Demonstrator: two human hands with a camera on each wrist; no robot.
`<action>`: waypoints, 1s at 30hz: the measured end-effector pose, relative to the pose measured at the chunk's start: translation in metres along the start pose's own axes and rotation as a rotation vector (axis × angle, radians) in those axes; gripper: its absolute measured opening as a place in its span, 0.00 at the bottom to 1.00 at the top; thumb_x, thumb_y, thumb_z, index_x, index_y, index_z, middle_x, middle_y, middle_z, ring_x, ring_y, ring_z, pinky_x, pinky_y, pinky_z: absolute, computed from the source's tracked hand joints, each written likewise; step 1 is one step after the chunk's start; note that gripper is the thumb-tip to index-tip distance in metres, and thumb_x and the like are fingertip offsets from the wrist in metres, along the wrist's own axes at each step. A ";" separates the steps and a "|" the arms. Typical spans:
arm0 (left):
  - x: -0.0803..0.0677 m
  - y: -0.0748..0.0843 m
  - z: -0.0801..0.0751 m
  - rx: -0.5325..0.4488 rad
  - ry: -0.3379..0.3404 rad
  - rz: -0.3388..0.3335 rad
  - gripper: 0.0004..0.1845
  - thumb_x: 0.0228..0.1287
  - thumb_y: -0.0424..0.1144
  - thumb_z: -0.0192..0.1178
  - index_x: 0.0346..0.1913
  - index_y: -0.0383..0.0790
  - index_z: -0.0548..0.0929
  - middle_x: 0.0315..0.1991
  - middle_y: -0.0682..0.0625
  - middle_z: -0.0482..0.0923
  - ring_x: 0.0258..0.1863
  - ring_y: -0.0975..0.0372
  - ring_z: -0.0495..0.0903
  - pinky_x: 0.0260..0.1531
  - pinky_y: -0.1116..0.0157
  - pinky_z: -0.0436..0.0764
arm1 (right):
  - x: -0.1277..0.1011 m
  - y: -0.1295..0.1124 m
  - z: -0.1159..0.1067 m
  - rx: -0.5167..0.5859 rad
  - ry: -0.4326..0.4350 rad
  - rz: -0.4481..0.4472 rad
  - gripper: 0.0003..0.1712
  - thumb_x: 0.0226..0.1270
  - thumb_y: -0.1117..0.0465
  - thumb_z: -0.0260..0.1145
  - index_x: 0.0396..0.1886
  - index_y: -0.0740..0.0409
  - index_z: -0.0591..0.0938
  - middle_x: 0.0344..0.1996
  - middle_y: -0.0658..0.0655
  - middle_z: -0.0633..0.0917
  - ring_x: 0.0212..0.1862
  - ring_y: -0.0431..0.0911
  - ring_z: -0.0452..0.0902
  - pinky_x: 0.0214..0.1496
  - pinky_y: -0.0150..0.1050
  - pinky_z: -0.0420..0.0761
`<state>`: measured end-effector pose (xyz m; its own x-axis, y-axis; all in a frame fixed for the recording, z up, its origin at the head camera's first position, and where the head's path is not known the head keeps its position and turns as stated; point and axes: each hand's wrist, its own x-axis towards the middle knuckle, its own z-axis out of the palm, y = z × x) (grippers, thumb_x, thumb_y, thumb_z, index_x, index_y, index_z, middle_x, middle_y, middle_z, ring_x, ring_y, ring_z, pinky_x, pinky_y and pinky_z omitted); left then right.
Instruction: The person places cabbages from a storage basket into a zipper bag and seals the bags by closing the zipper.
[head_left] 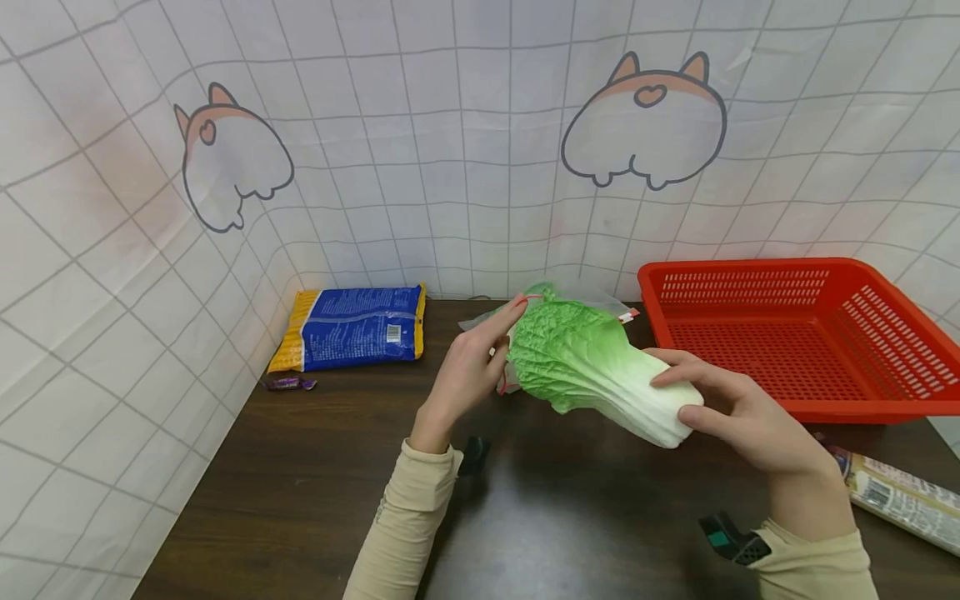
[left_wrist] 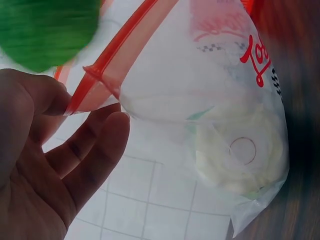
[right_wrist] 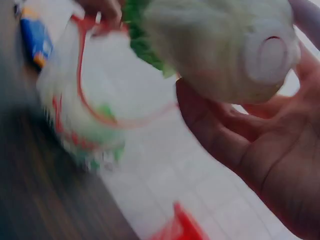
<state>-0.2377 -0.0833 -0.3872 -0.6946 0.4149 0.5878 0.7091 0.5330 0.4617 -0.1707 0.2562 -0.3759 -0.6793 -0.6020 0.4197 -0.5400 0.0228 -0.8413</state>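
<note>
The right hand (head_left: pixel 757 421) grips the white end of a cabbage (head_left: pixel 592 367), up over the table (head_left: pixel 322 500). Its green leaves are by the left hand (head_left: pixel 467 371), which pinches the red edge of a see-through bag (left_wrist: pixel 160 70). Another cabbage (left_wrist: pixel 240 160) sits inside. A red basket (head_left: pixel 810 407) is near the right hand.

Dark wood table (head_left: pixel 300 508) — blue packet (head_left: pixel 358 330), purple sweet (head_left: pixel 289 383), red basket (head_left: pixel 806 411), long packet (head_left: pixel 909 496) on it. Plastic bag (left_wrist: pixel 185 107) too, I think — it's mostly blocked up top.
</note>
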 end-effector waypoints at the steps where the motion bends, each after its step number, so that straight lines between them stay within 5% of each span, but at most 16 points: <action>1: 0.000 0.000 0.000 -0.004 0.003 0.000 0.30 0.68 0.21 0.48 0.72 0.41 0.68 0.71 0.52 0.65 0.15 0.67 0.55 0.19 0.70 0.60 | 0.000 0.001 0.000 -0.065 -0.004 0.036 0.27 0.62 0.81 0.58 0.60 0.59 0.77 0.70 0.60 0.65 0.62 0.47 0.65 0.44 0.34 0.75; 8: 0.000 0.000 -0.001 0.003 0.011 -0.003 0.29 0.68 0.23 0.48 0.71 0.41 0.70 0.71 0.53 0.66 0.16 0.67 0.54 0.19 0.70 0.61 | 0.007 -0.009 0.007 -0.460 0.061 0.300 0.20 0.68 0.59 0.66 0.58 0.37 0.80 0.65 0.48 0.71 0.61 0.36 0.64 0.49 0.35 0.72; 16: 0.002 0.005 0.001 0.047 0.008 0.034 0.29 0.66 0.24 0.49 0.70 0.41 0.72 0.69 0.52 0.68 0.17 0.66 0.58 0.20 0.70 0.61 | 0.025 -0.023 0.030 -0.452 0.234 0.480 0.20 0.70 0.45 0.62 0.60 0.36 0.78 0.58 0.49 0.76 0.55 0.45 0.67 0.50 0.42 0.72; 26: 0.002 0.008 0.004 0.072 -0.003 0.064 0.28 0.65 0.23 0.51 0.68 0.42 0.74 0.68 0.52 0.70 0.19 0.66 0.59 0.21 0.71 0.61 | 0.033 -0.021 0.040 -0.474 0.330 0.517 0.24 0.71 0.42 0.59 0.63 0.41 0.76 0.55 0.58 0.77 0.49 0.51 0.70 0.42 0.44 0.72; 30: 0.002 0.010 0.005 0.090 -0.040 0.088 0.28 0.66 0.24 0.51 0.69 0.42 0.73 0.68 0.52 0.70 0.18 0.66 0.57 0.21 0.71 0.61 | 0.037 -0.019 0.047 -0.335 0.363 0.511 0.25 0.74 0.45 0.57 0.66 0.45 0.74 0.48 0.60 0.76 0.42 0.53 0.73 0.36 0.40 0.74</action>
<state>-0.2327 -0.0736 -0.3850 -0.6358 0.4914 0.5952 0.7549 0.5566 0.3468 -0.1620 0.1960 -0.3602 -0.9795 -0.1479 0.1366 -0.1939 0.5107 -0.8376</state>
